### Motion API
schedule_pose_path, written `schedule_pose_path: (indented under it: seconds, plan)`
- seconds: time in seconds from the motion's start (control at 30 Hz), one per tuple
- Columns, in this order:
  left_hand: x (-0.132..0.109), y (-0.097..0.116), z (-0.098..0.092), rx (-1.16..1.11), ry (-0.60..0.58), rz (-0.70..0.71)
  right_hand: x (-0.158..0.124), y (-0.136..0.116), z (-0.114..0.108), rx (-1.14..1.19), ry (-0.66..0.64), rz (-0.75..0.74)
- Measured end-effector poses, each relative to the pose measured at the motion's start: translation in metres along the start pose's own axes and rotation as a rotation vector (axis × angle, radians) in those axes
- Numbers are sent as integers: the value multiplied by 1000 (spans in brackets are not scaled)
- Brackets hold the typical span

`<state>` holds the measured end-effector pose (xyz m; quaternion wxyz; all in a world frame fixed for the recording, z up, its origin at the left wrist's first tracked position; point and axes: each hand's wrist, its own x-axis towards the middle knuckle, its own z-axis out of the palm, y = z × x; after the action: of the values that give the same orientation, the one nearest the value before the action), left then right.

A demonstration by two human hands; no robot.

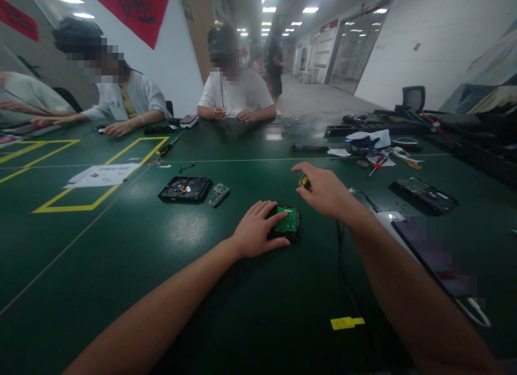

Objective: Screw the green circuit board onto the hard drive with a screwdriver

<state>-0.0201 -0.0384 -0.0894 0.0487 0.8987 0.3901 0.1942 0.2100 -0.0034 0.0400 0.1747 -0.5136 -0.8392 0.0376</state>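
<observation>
A hard drive (288,219) lies on the green table with its green circuit board up. My left hand (256,229) rests over its left part, fingers across the top and thumb along the near edge, holding it. To the right and slightly above it, my right hand (323,189) is closed around a screwdriver (306,182) with a yellow-and-black handle, index finger stretched out. The screwdriver's shaft cannot be made out. Left of the hands lie an opened hard drive (184,189) and a loose circuit board (219,194).
Another hard drive (424,194) lies at the right, near a phone (434,256) and a cable (341,256) with a yellow tag (347,323). Farther back are a red-handled screwdriver (377,164), a dark cylindrical tool (309,148) and a paper sheet (100,174). Several people sit across the table.
</observation>
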Motion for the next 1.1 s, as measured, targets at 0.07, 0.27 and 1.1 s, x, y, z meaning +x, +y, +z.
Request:
schedule_pose_path:
  seconds: [0.07, 0.27, 1.1]
  plan:
    - [0, 0, 0, -4, 3, 2, 0, -1, 2, 44, -14, 7]
    - [0, -2, 3, 14, -5, -1, 0, -2, 0, -108, 21, 164]
    - [0, 0, 1, 28, -8, -3, 3, -2, 2, -92, 35, 61]
